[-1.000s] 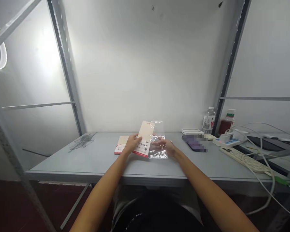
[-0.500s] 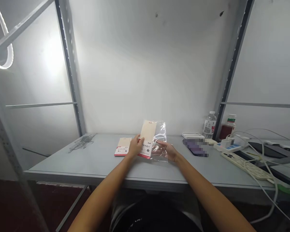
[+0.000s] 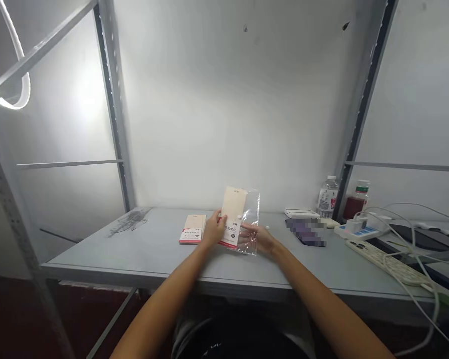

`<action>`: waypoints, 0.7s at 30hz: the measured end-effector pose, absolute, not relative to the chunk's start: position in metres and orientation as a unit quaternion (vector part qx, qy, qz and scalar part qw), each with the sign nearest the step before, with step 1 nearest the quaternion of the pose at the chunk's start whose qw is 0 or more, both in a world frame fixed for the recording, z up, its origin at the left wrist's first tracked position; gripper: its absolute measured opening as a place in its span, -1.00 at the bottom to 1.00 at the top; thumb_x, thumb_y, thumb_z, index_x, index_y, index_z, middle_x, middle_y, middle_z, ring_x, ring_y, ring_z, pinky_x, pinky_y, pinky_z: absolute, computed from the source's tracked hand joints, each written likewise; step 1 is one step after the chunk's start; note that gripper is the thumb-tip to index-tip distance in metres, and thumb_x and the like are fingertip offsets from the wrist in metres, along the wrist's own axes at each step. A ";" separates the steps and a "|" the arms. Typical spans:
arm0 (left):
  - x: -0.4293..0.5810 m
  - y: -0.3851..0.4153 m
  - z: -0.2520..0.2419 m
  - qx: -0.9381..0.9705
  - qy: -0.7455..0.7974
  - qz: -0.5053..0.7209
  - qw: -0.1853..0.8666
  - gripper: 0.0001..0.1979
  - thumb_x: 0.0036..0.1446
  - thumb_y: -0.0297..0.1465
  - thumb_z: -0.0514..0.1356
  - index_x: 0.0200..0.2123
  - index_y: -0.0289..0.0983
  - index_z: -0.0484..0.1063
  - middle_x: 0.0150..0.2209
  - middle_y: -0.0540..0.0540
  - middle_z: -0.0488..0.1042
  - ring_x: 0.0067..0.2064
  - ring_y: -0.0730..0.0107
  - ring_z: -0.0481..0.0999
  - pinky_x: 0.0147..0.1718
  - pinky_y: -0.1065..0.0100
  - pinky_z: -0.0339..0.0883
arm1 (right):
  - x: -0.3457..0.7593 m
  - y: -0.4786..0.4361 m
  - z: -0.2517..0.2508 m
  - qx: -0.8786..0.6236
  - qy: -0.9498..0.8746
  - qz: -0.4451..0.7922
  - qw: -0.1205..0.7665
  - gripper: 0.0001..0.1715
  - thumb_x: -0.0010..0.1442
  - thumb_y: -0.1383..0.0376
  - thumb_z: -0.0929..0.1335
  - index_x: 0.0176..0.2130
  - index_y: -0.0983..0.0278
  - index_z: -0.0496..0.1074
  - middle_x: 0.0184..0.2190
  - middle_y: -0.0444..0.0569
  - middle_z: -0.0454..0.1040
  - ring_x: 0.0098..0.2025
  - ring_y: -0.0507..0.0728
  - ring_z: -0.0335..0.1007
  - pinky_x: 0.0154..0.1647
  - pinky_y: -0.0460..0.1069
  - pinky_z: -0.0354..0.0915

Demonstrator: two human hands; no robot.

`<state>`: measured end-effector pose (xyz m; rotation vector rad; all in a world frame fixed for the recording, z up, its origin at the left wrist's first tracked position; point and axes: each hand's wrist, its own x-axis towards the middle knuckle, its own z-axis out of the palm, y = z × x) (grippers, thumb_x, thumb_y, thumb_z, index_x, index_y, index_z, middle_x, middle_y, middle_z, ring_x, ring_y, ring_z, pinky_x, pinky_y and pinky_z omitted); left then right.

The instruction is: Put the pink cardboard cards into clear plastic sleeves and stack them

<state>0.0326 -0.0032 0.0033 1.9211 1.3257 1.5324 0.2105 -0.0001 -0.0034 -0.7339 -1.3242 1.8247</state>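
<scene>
Now left hand (image 3: 214,229) grips a cream packet (image 3: 233,207) overlapping the clear bag (image 3: 252,212) held by right hand (image 3: 257,238).

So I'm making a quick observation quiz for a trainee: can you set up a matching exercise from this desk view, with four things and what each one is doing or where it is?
Things:
1. Left hand
2. Right hand
3. Plastic water bottle
4. White power strip

Places or states:
A. Lying at the right, with cables near it
B. Standing upright at the back of the table
C. Holding a raised cream-and-red packet
D. Holding a clear plastic bag

Right pairs: 1-C, 2-D, 3-B, 4-A
</scene>
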 end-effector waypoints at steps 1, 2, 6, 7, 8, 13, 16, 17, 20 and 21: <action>0.034 -0.004 0.003 0.679 0.464 0.542 0.175 -0.63 0.11 -0.18 -0.01 -0.09 -0.22 0.32 -0.42 -0.05 0.45 -0.43 0.41 0.38 -0.47 0.43 0.19 | 0.208 0.000 -0.005 -0.283 -0.520 0.715 0.372 -0.74 0.12 0.24 0.27 -0.19 0.33 0.35 -0.46 0.00 0.49 -0.45 0.13 0.47 -0.37 0.04 0.38; 0.036 -0.004 0.002 0.680 0.455 0.545 0.181 -0.63 0.11 -0.18 -0.01 -0.07 -0.21 0.32 -0.37 -0.06 0.46 -0.40 0.41 0.39 -0.44 0.43 0.21 | 0.206 0.000 -0.006 -0.283 -0.523 0.714 0.371 -0.75 0.12 0.24 0.27 -0.21 0.33 0.36 -0.46 0.01 0.49 -0.46 0.12 0.46 -0.40 0.02 0.38; 0.041 0.000 -0.001 0.670 0.404 0.565 0.262 -0.61 0.12 -0.20 -0.01 -0.01 -0.21 0.27 -0.22 -0.08 0.45 -0.28 0.41 0.41 -0.33 0.43 0.26 | 0.202 0.001 -0.008 -0.312 -0.534 0.677 0.399 -0.71 0.11 0.18 0.29 -0.25 0.34 0.39 -0.44 0.04 0.51 -0.46 0.12 0.45 -0.51 -0.02 0.36; 0.041 0.002 -0.001 0.654 0.399 0.569 0.297 -0.60 0.12 -0.20 -0.01 0.00 -0.22 0.26 -0.23 -0.08 0.45 -0.27 0.41 0.42 -0.33 0.42 0.27 | 0.202 0.002 -0.008 -0.319 -0.537 0.666 0.408 -0.70 0.10 0.15 0.29 -0.26 0.33 0.39 -0.43 0.04 0.51 -0.45 0.13 0.45 -0.50 -0.01 0.36; 0.041 0.003 -0.001 0.634 0.397 0.571 0.337 -0.59 0.12 -0.21 -0.01 0.00 -0.23 0.26 -0.24 -0.09 0.45 -0.28 0.41 0.42 -0.33 0.41 0.28 | 0.203 0.003 -0.008 -0.325 -0.540 0.656 0.415 -0.69 0.10 0.14 0.29 -0.26 0.33 0.40 -0.42 0.04 0.51 -0.44 0.13 0.45 -0.49 0.00 0.37; 0.033 0.005 0.003 0.590 0.367 0.515 0.502 -0.66 -0.02 -0.26 0.16 -0.19 -0.34 0.39 -0.33 -0.13 0.48 -0.33 0.39 0.44 -0.34 0.37 0.29 | 0.211 0.009 -0.008 -0.342 -0.581 0.591 0.443 -0.72 0.03 0.15 0.36 -0.33 0.32 0.43 -0.46 0.00 0.51 -0.46 0.11 0.43 -0.45 -0.01 0.36; 0.031 0.006 0.004 0.574 0.375 0.497 0.532 -0.74 -0.16 -0.29 0.28 -0.44 -0.38 0.40 -0.45 -0.10 0.46 -0.40 0.44 0.43 -0.34 0.37 0.28 | 0.215 0.013 -0.009 -0.369 -0.596 0.545 0.460 -0.66 0.03 0.09 0.34 -0.38 0.34 0.43 -0.52 0.00 0.50 -0.52 0.09 0.40 -0.54 -0.03 0.33; 0.031 0.006 0.003 0.565 0.382 0.497 0.536 -0.74 -0.21 -0.31 0.31 -0.49 -0.37 0.38 -0.48 -0.09 0.45 -0.43 0.45 0.42 -0.35 0.37 0.27 | 0.216 0.013 -0.009 -0.375 -0.593 0.538 0.467 -0.64 0.04 0.07 0.33 -0.37 0.34 0.43 -0.52 0.01 0.50 -0.52 0.09 0.40 -0.53 -0.03 0.34; 0.033 0.007 0.001 0.548 0.393 0.502 0.542 -0.69 -0.32 -0.35 0.37 -0.54 -0.35 0.31 -0.50 -0.09 0.45 -0.43 0.42 0.44 -0.36 0.36 0.26 | 0.215 0.014 -0.009 -0.380 -0.584 0.537 0.476 -0.62 0.02 0.07 0.35 -0.34 0.35 0.43 -0.45 0.05 0.52 -0.44 0.13 0.44 -0.42 0.02 0.38; 0.033 0.007 0.000 0.545 0.393 0.504 0.542 -0.67 -0.34 -0.36 0.38 -0.54 -0.34 0.29 -0.49 -0.09 0.46 -0.42 0.40 0.44 -0.37 0.35 0.26 | 0.214 0.014 -0.009 -0.381 -0.584 0.536 0.476 -0.61 0.01 0.07 0.36 -0.33 0.36 0.43 -0.43 0.06 0.52 -0.42 0.14 0.44 -0.40 0.02 0.38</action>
